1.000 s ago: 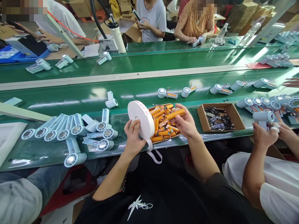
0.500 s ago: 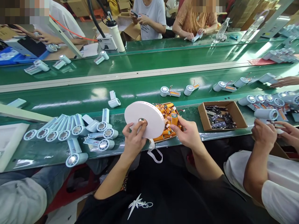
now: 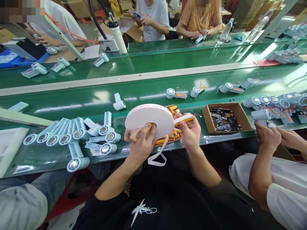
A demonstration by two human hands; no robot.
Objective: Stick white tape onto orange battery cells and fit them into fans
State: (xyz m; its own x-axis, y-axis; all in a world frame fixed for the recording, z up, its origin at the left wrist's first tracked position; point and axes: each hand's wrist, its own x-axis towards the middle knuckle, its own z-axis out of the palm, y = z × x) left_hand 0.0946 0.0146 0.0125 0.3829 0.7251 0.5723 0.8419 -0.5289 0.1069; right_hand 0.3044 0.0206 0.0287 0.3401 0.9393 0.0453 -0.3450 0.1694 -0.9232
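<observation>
My left hand (image 3: 141, 142) holds a large white roll of tape (image 3: 146, 114), its fingers hooked into the centre hole. A loose strip of the tape (image 3: 157, 164) hangs in a loop below the roll. My right hand (image 3: 192, 134) is closed round an orange cylindrical battery (image 3: 183, 120) beside the roll's right edge. White tape lies along the upper side of that battery. Partly hidden behind the roll, more orange batteries (image 3: 171, 136) lie in a heap on the bench.
Light-blue fan housings (image 3: 64, 139) stand grouped at the left; more sit on the green belt (image 3: 144, 89). A cardboard box (image 3: 246, 123) of dark circuit boards is on the right. A co-worker's hands (image 3: 268, 134) hold a housing nearby. Other people work across the line.
My right hand has lifted the battery from over the heap and turned it sideways, with white tape now along it. The roll has tilted and shifted slightly.
</observation>
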